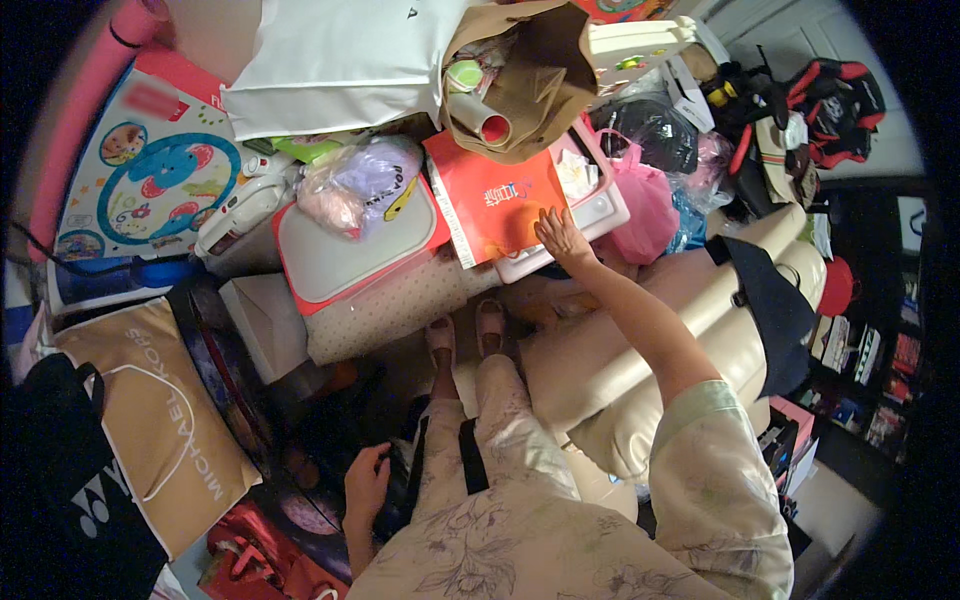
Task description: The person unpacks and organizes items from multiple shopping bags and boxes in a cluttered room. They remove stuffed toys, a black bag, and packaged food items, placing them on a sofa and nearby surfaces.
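Note:
My right hand (562, 236) rests on the near right edge of a flat orange-red printed packet (499, 199), its fingers spread. The packet bears white writing and lies partly over a pale pink plastic item (604, 214), with crumpled white tissue (577, 176) beside it. Just beyond the packet stands an open brown paper bag (544, 90), which holds a white tube with a red inside and a green-and-white ball. Down at my left side hangs my left hand (367, 480), fingers loosely curled and thumb apart, with nothing seen in it.
A red-rimmed box lid (360, 251) carries plastic-wrapped bundles (364, 184). Left of it lies a white handheld vacuum (244, 210). A large white bag (337, 67) stands behind. At right are a pink bag (641, 202) and a cream padded seat (637, 345); a tan Michael Kors bag (150, 405) stands left.

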A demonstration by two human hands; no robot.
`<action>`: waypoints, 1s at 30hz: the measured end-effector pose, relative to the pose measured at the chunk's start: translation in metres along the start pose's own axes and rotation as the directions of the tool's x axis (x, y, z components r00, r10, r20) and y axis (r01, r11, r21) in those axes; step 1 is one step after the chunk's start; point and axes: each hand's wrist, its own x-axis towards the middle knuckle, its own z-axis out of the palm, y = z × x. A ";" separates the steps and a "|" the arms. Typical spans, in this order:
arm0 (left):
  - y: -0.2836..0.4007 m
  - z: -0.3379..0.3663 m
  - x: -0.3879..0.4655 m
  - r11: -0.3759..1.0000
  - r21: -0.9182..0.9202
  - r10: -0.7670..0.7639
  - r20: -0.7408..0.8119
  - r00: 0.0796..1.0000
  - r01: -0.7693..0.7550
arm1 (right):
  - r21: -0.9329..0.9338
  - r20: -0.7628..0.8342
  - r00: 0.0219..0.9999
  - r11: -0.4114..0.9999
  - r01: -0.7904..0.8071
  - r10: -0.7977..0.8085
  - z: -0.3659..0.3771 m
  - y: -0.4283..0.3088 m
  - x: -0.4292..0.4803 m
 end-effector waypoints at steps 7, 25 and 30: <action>0.010 0.016 -0.021 0.989 -0.075 -0.129 -0.015 0.992 0.128 | 0.026 0.005 0.989 0.988 0.150 -0.150 0.053 -0.015 0.034; 0.046 -0.057 0.052 0.941 -0.037 0.325 -0.183 0.928 -0.337 | 0.740 -0.223 0.914 0.669 -0.068 0.340 -0.184 0.169 -0.062; 0.054 -0.065 0.064 0.920 -0.060 0.369 -0.200 0.908 -0.387 | 0.807 -0.202 0.889 0.584 -0.086 0.412 -0.181 0.148 -0.094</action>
